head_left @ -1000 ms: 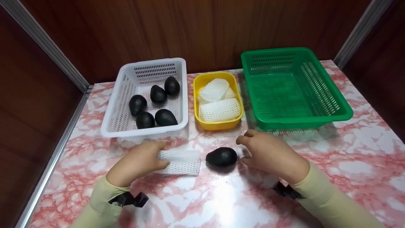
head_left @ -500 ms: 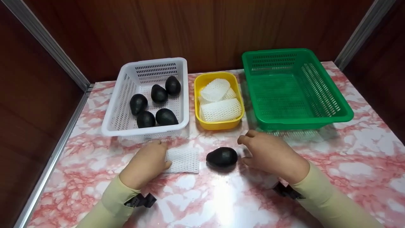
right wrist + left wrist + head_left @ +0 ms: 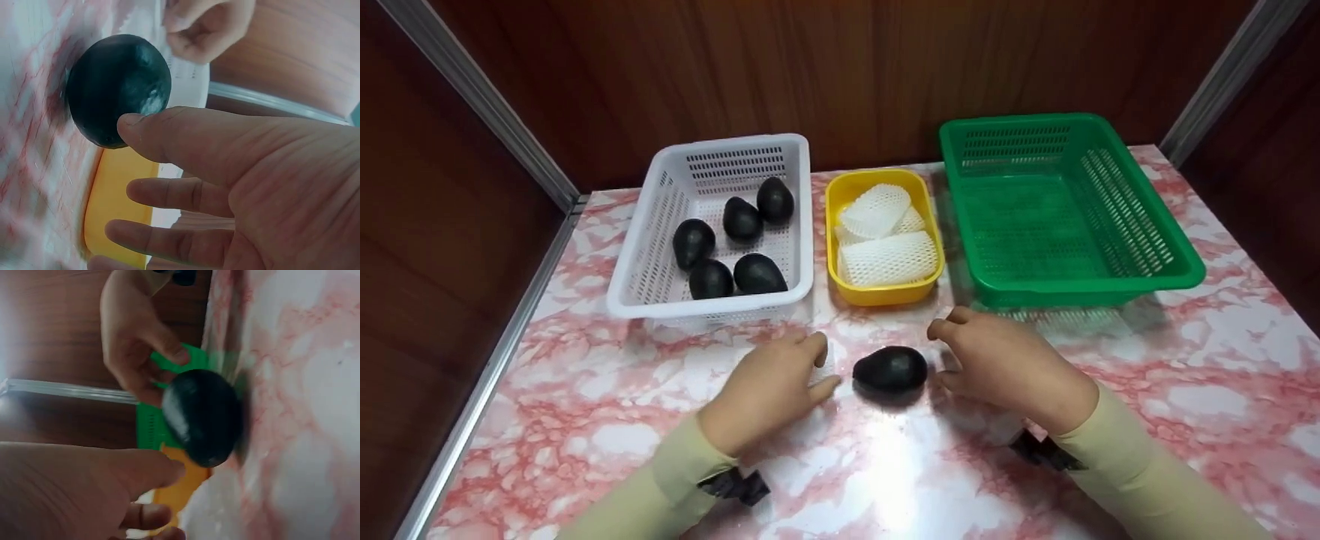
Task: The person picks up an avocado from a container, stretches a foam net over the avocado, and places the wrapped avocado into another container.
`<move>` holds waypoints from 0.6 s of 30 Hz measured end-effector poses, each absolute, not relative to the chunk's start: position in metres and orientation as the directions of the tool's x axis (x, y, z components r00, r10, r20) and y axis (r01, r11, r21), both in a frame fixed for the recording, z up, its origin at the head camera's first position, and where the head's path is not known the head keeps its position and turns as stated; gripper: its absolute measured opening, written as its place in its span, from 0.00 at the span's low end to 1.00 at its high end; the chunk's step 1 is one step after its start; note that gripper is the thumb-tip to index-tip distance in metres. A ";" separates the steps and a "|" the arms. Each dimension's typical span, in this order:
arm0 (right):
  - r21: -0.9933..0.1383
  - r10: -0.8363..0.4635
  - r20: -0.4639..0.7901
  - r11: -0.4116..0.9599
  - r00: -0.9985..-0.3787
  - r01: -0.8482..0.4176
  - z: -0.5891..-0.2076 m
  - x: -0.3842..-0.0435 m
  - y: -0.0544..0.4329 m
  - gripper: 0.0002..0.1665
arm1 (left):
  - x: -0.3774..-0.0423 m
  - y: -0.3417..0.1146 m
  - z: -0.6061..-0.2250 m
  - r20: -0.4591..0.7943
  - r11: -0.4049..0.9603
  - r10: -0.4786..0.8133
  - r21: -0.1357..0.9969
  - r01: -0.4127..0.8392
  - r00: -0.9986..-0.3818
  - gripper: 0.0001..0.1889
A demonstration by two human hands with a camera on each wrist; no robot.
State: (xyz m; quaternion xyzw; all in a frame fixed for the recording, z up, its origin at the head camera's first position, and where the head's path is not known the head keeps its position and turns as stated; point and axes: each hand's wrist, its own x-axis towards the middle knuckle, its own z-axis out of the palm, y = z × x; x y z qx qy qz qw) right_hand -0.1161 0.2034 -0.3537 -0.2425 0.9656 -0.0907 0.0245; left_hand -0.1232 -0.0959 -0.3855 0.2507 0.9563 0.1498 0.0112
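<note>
Loosely unclenched, the left hand (image 3: 771, 390) and right hand (image 3: 1006, 364) are flanking the avocado (image 3: 890, 372); uneven nudging would be risking a roll.

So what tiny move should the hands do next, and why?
Maybe the right hand should take hold of the black fruit: it is open right beside it, the fruit lies loose on the table, and the left hand is over some white netting instead.
</note>
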 end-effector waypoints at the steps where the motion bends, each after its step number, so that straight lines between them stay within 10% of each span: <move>1: -0.191 -0.473 -0.004 0.865 -0.881 -0.463 -0.354 -0.116 0.204 0.27 | -0.124 -0.093 -0.389 0.050 0.840 0.474 0.274 0.469 -0.879 0.20; 18: -0.275 -0.518 0.082 0.809 -0.851 -0.519 -0.354 -0.114 0.199 0.28 | -0.127 -0.079 -0.405 0.003 0.874 0.442 0.221 0.432 -0.897 0.20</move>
